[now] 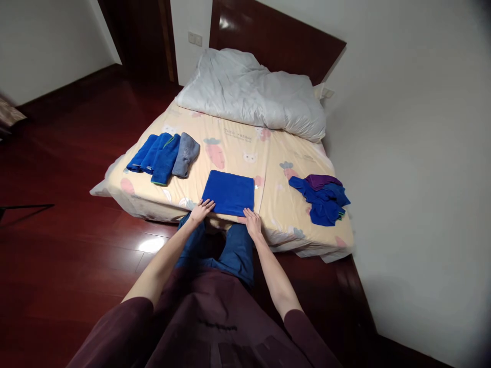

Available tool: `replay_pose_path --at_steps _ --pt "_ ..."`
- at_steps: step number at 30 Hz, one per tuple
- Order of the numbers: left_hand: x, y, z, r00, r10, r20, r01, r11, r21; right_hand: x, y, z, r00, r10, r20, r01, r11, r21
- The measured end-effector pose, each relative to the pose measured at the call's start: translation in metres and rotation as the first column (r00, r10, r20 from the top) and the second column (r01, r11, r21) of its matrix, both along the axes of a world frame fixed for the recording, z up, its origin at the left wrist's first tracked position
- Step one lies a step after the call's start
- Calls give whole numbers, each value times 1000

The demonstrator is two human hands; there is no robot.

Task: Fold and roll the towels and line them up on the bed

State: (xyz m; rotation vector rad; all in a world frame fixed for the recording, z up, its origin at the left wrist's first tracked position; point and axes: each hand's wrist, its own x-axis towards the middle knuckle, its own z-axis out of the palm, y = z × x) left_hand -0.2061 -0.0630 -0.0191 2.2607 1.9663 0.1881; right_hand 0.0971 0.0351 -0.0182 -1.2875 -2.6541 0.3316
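Note:
A blue towel (pixel 230 191), folded into a flat rectangle, lies at the bed's near edge in front of me. My left hand (pixel 201 210) touches its near left corner, fingers stretched over the cloth. At the near right corner, my right hand (pixel 252 222) rests with its fingers out flat on the towel. The undersides of both hands are hidden. To the left, several folded blue towels (pixel 165 159) lie side by side with a folded grey towel (pixel 186 155). A crumpled heap of blue cloths (pixel 324 204) with a purple cloth (pixel 322 181) lies to the right.
The bed (pixel 233 148) has a pale yellow printed sheet. A bunched white quilt (pixel 255 97) lies at its far end, before a dark wooden headboard (pixel 276 38). A white wall (pixel 406 168) runs along the right; dark red floor (pixel 76 204) extends left.

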Motion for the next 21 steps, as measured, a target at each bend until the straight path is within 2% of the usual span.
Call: replay_pose_path --at_steps 5,8,11,15,21 --pt "-3 -22 0 999 -16 43 15 1000 18 19 -17 -2 999 31 -38 -28 997 65" --pt "-8 -32 -5 990 -3 144 0 1000 21 26 -27 -6 996 47 -73 -42 997 64" --pt "-17 -33 -8 956 65 285 -70 998 7 26 -27 -8 993 27 -117 -25 999 19" --pt "-32 -23 -9 859 166 484 -167 985 -42 24 -20 -13 969 -21 -245 14 999 -31" --pt "-43 -14 -11 650 279 706 -325 943 -73 29 -14 -29 858 -165 -486 150 986 -71"
